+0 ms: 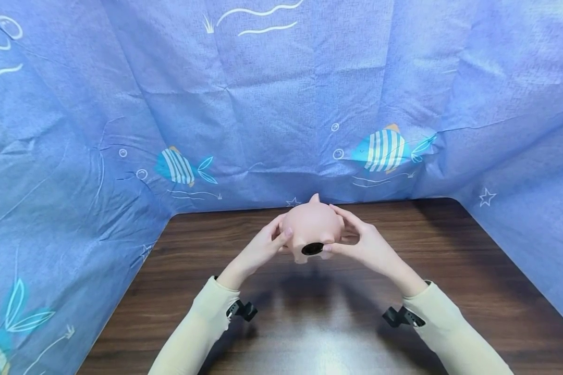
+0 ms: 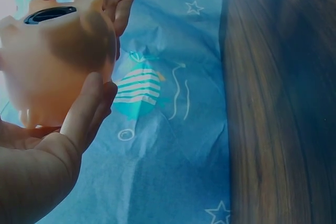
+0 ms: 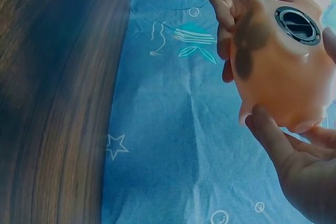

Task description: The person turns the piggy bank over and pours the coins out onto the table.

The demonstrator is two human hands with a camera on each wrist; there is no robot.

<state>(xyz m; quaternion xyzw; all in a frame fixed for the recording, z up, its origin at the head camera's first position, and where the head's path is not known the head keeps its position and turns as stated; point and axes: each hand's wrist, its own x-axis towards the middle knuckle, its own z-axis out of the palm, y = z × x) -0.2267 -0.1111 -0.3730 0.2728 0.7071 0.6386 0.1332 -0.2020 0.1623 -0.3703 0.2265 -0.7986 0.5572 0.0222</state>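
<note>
A pink piggy bank (image 1: pixel 311 221) is held up over the table between both hands, its shadow on the wood below. Its underside with the stubby feet tilts toward me, showing a round black plug (image 3: pixel 298 25) set in the belly. My left hand (image 1: pixel 261 246) grips one end, thumb on the near side. On the other end my right hand (image 1: pixel 369 249) holds it, with the thumb tip at the plug's edge. In the left wrist view, light shines through the body and a dark finger shadow falls across it. The far fingers are partly hidden behind the piggy bank.
Beneath lies a dark brown wood-grain table (image 1: pixel 206 265) with rounded far corners. Blue cloth (image 1: pixel 272 120) printed with fish, stars and bubbles hangs around its back and sides. Dark wrist cameras sit at the left cuff (image 1: pixel 216 297) and the right cuff (image 1: pixel 431 307).
</note>
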